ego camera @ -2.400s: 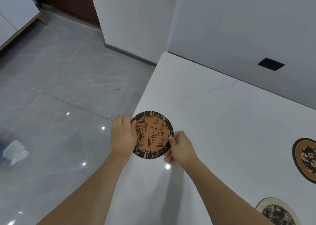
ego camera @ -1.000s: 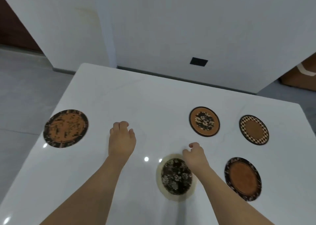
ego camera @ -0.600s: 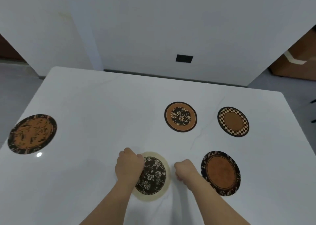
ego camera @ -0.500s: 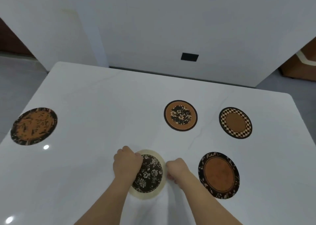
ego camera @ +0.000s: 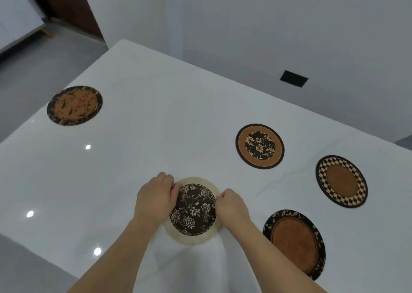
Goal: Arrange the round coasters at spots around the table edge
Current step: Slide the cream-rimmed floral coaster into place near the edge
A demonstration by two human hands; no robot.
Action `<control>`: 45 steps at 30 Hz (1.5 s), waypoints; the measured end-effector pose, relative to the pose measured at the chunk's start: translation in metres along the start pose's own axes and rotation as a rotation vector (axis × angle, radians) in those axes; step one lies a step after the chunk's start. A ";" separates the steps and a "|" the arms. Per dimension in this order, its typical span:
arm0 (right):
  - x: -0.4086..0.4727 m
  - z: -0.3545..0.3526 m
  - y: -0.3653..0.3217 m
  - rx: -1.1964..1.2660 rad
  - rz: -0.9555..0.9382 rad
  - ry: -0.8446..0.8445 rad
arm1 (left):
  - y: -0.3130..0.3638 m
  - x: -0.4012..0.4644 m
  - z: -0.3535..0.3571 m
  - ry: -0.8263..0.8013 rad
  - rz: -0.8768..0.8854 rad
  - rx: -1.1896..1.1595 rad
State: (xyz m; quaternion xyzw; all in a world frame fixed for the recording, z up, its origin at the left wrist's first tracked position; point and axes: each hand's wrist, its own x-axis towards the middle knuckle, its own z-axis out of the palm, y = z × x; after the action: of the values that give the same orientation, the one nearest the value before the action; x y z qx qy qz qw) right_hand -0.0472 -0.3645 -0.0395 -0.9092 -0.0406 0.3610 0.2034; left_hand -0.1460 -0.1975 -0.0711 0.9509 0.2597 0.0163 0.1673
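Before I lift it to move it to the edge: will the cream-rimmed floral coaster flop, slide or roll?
The cream-rimmed floral coaster lies flat as a thin disc, so it is probably light and fairly stiff. The glossy table suggests it may slide when pushed. The left hand and right hand pinch its opposite edges; lying flat, rolling seems unlikely.

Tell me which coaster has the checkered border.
The checkered coaster at the far right, with a plain brown centre. The other four have floral, leafy or streaked patterns; the hands grip the cream-rimmed floral one.
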 end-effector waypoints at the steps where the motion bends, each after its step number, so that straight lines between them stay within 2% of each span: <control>1: -0.001 0.004 0.000 -0.061 -0.023 0.038 | -0.002 -0.003 0.004 0.056 0.030 0.012; 5: -0.008 0.022 0.020 -0.411 -0.381 0.450 | -0.002 -0.008 0.015 0.175 0.053 0.061; 8: 0.009 0.021 0.036 -0.566 -0.569 0.564 | -0.003 -0.007 0.017 0.220 0.040 0.071; 15: 0.024 0.028 0.043 -0.530 -0.589 0.603 | -0.006 -0.008 0.024 0.291 -0.010 0.019; 18: 0.024 0.024 0.041 -0.516 -0.585 0.549 | -0.007 -0.009 0.023 0.286 -0.028 -0.033; 22: 0.015 0.019 0.025 -0.354 -0.694 0.408 | -0.014 -0.028 0.011 0.253 -0.078 -0.303; 24: 0.006 0.031 0.014 -0.342 -0.757 0.356 | -0.033 -0.050 0.004 0.270 -0.140 -0.345; 29: -0.027 0.092 -0.013 -0.326 -0.839 0.298 | -0.095 -0.104 -0.013 0.283 -0.254 -0.262; 34: -0.036 0.119 -0.035 -0.284 -0.907 0.339 | -0.127 -0.119 -0.020 0.340 -0.344 -0.187; 39: -0.032 0.137 -0.055 -0.304 -0.963 0.304 | -0.157 -0.122 -0.021 0.348 -0.288 -0.060; 45: -0.031 0.140 -0.057 -0.378 -0.951 0.360 | -0.162 -0.123 -0.019 0.381 -0.269 -0.136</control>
State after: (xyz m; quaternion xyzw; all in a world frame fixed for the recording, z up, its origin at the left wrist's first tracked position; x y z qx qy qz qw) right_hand -0.1599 -0.2713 -0.0892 -0.8588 -0.4762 0.0543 0.1811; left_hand -0.3336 -0.1218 -0.0988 0.8741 0.4091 0.1904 0.1798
